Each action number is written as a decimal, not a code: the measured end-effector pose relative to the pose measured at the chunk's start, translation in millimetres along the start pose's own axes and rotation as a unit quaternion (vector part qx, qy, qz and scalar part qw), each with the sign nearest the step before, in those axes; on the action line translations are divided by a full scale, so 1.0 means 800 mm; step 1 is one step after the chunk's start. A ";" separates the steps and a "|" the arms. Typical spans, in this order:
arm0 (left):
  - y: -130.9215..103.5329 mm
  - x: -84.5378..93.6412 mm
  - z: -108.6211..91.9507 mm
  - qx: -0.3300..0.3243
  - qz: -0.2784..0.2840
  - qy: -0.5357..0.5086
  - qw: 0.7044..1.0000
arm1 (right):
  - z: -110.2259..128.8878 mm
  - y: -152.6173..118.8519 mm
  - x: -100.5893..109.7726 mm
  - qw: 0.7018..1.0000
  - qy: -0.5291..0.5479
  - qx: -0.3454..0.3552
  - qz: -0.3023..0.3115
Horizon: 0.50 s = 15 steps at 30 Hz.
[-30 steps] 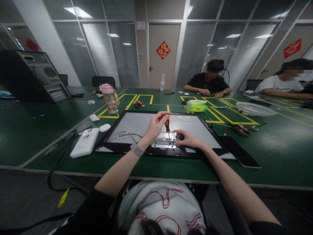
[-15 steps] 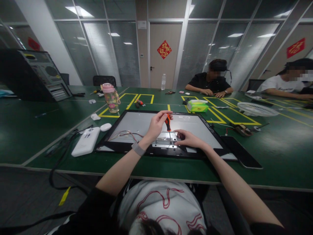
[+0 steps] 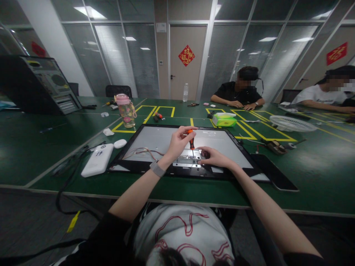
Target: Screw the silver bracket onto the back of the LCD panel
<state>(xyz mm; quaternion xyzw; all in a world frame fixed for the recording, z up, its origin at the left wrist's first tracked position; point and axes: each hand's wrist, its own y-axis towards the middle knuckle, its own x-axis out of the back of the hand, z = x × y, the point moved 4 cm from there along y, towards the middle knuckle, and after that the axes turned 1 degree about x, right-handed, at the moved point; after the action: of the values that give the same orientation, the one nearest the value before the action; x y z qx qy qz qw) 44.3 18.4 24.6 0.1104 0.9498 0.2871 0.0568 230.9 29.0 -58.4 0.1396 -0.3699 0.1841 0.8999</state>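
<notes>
An orange-and-black screwdriver (image 3: 192,142) stands nearly upright in my left hand (image 3: 179,141), thumb and fingers closed around the handle. Its thin shaft points down onto a shiny metal bracket (image 3: 186,162). That bracket lies on the near middle part of a flat display panel (image 3: 163,138) with a black frame and a grey back. From the right, my right hand (image 3: 215,157) curls over the bracket's right end, thumb and fingers touching it. A small dark part between those fingers is half hidden. Thin wires (image 3: 144,150) run across the panel's left side.
A white power bank (image 3: 97,160) and a black cable lie left of the panel; a phone (image 3: 273,171) lies right. Beyond stand a pink-lidded bottle (image 3: 126,112) and a green tissue pack (image 3: 224,119). A computer case (image 3: 41,85) is far left. Two people sit across the table.
The fingers of my left hand have shifted slightly on the screwdriver handle, which now looks a little more upright. My right hand stays in place.
</notes>
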 end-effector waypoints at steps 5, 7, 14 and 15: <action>0.003 -0.001 0.010 0.030 0.020 -0.090 0.995 | 0.005 -0.001 0.001 1.000 -0.016 0.011 0.005; 0.003 0.000 0.009 0.026 0.014 -0.083 0.996 | 0.008 -0.001 0.002 1.000 -0.024 0.014 0.008; -0.002 0.001 -0.005 -0.015 -0.008 0.011 1.000 | 0.008 -0.001 0.002 1.000 -0.018 0.014 0.002; -0.001 0.001 -0.003 -0.017 -0.004 -0.004 1.000 | 0.008 -0.002 0.002 1.000 -0.018 0.013 0.003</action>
<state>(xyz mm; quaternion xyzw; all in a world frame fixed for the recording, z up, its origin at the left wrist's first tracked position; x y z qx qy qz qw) 43.1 16.5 26.2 0.1072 0.9449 0.3026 0.0639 228.7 25.8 -53.4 0.1531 -0.3842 0.1889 0.8907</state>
